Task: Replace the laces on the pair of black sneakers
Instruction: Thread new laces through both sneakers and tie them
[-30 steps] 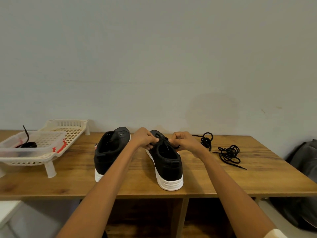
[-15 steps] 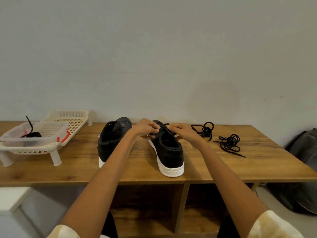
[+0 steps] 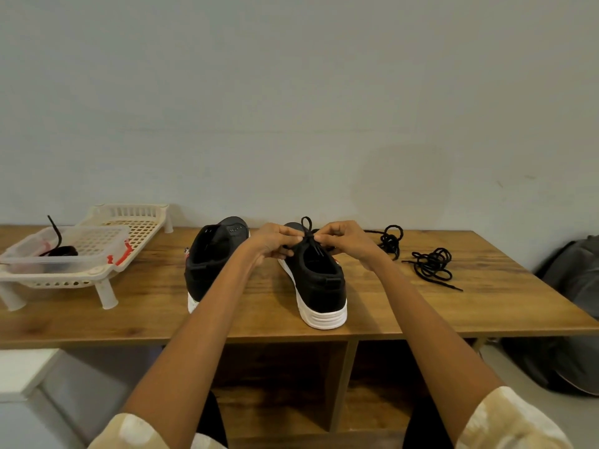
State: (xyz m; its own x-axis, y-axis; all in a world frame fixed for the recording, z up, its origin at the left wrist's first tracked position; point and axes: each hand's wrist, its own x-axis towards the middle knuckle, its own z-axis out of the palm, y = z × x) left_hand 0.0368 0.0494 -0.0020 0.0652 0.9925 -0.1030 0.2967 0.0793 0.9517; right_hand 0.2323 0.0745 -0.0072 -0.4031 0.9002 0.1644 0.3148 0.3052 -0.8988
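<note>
Black lace (image 3: pixel 307 225) pinched between both hands (image 3: pixel 311 242).

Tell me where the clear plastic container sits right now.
In the head view, the clear plastic container sits at the table's far left, resting in the cream slatted rack, left of the left sneaker.

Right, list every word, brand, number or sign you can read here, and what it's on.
No readable text anywhere.
Left sneaker: small red-and-white tag at its side, too small to read.
Right sneaker: red spot at its side, too small to read.
Clear container: red clips, no lettering visible.
</note>
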